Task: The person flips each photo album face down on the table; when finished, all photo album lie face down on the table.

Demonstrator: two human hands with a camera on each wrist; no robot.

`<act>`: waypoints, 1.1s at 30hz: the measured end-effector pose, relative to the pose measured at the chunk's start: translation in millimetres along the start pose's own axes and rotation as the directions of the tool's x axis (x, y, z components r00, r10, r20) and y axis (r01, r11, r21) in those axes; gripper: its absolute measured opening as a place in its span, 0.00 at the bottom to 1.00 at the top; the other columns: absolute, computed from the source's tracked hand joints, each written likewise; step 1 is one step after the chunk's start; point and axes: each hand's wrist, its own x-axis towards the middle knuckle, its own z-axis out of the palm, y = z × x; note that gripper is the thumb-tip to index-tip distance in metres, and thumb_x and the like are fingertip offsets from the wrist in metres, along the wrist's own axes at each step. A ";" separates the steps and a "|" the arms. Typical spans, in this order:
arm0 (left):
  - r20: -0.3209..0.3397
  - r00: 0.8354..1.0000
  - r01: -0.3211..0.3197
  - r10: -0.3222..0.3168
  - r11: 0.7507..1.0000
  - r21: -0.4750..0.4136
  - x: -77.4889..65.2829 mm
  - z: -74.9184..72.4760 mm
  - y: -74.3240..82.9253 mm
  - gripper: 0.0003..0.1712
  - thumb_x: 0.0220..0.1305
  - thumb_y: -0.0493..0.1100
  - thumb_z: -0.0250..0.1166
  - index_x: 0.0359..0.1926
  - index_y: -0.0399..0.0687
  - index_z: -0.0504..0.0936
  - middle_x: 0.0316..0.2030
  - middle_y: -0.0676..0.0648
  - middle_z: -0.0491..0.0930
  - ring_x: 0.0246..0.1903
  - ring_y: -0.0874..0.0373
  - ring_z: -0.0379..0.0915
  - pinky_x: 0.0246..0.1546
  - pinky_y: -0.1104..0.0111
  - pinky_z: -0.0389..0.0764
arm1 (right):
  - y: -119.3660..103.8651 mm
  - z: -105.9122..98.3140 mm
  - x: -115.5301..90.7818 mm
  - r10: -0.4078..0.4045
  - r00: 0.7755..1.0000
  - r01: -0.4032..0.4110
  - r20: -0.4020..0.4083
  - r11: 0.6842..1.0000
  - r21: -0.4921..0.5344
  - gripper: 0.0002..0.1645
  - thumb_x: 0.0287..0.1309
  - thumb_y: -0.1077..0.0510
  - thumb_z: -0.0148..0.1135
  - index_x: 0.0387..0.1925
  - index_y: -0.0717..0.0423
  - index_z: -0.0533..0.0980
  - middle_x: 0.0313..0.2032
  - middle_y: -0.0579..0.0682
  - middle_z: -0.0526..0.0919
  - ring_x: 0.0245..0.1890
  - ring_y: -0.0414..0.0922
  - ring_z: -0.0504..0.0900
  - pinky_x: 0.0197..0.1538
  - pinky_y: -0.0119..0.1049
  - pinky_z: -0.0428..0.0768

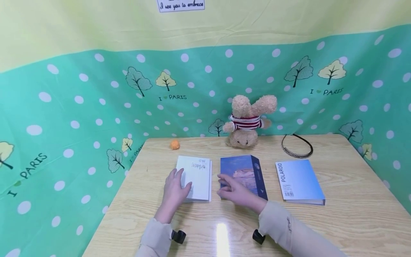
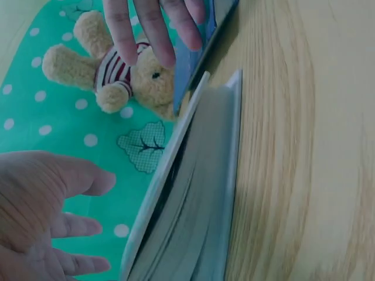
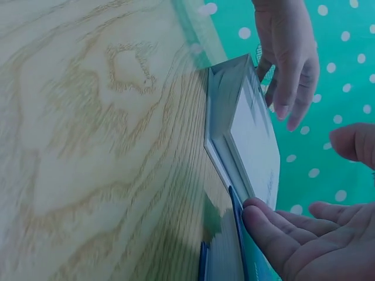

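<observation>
A white book [image 1: 199,180] with handwritten-style characters lies on the table. My left hand [image 1: 174,188] hovers at its left side with relaxed, spread fingers; in the left wrist view that hand [image 2: 41,205] is apart from the book [image 2: 196,181], whose page edges face the camera. Just right of it lies a dark blue book [image 1: 232,165] with a pink-and-blue picture. My right hand [image 1: 237,192] is over its left part, fingers loosely bent and gripping nothing. In the right wrist view the right fingertips [image 3: 258,219] appear near the blue cover's edge; contact is unclear.
A blue-white POLAROID book [image 1: 300,180] lies on the right. Behind it is a black toothed headband [image 1: 297,154]. An upside-down teddy bear [image 1: 245,121] in a striped shirt leans against the backdrop. A small orange ball [image 1: 174,144] sits at the back left of the wooden table [image 1: 128,214].
</observation>
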 end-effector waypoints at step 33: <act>0.081 0.997 -0.033 0.021 0.989 0.144 -11.3 17.2 -12.1 0.42 0.59 0.53 0.67 0.69 0.38 0.65 0.73 0.29 0.41 0.67 0.30 0.50 0.55 0.39 0.70 | -3.2 34.3 8.1 0.179 0.983 -0.185 0.052 0.971 0.155 0.59 0.59 0.52 0.65 0.77 0.56 0.36 0.72 0.73 0.44 0.72 0.65 0.48 0.69 0.58 0.54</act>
